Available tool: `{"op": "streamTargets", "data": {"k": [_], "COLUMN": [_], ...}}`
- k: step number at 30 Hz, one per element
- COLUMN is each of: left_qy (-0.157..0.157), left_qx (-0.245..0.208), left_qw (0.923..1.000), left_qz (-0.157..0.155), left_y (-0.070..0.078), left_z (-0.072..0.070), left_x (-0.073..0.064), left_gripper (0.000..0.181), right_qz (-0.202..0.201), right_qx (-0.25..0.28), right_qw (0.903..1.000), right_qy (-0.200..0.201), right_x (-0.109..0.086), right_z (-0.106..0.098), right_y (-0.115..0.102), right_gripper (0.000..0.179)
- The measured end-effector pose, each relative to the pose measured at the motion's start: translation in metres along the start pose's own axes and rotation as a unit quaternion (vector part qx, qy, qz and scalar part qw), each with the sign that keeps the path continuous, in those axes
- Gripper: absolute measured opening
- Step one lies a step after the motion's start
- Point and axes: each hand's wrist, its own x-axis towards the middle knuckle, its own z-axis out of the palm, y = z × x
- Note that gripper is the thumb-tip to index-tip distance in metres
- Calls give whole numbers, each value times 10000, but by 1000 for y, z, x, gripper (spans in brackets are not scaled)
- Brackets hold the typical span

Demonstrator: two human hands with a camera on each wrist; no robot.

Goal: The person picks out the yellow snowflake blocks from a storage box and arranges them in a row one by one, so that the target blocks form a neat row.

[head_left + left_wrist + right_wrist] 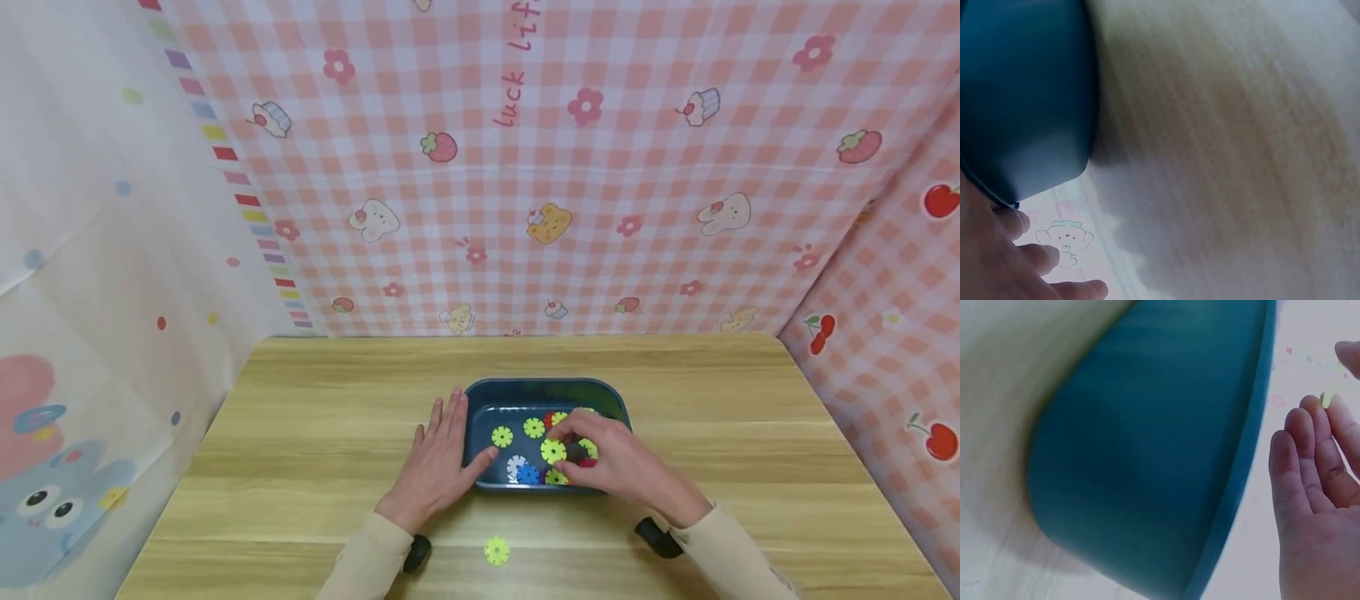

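Observation:
A dark blue plastic bin [547, 392] holds several notched snowflake discs. My left hand [435, 467] rests at the bin's left rim with its fingers straight; the thumb lies over the rim. Above the bin, my right hand [618, 462] pinches a yellow-green snowflake disc [553, 452] between thumb and fingers. Edge-on, the same disc [1332, 390] shows in the right wrist view. Inside the bin lie a white disc [515, 466], a blue disc [528, 474] and two yellow-green ones at the left and middle. The right hand hides part of the pile.
One yellow-green disc [497, 551] lies alone on the wooden table [315, 467], in front of the bin between the forearms. A pink checked cloth [480, 275] hangs behind the table's far edge, with further cloths on both sides.

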Motion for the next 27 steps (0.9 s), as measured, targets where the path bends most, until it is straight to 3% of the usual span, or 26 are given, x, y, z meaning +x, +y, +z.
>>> {"op": "streamTargets", "data": {"k": [8,15,22,27], "left_qy": [1,8,-22,-31], "left_qx": [-18,-8,21,1], "left_qw": [10000,10000,10000,10000], "left_qz": [10,30,10,-24], "left_y": [-2,-3,-3,-3], "left_z": [1,2,1,1], "left_x": [1,1,0,1], "left_gripper": [95,96,97,97], "right_qz": [-299,-890,-702,-325], "right_qx": [76,-36,-89,-136], "right_qw": [9995,9956,9975,9987], "right_qy": [78,298,52,-372], "right_x": [-10,-20,-30,-35], "right_z": [7,20,32,38], "right_y": [-11,-19,-28,-34], "right_gripper": [27,32,32,30]}}
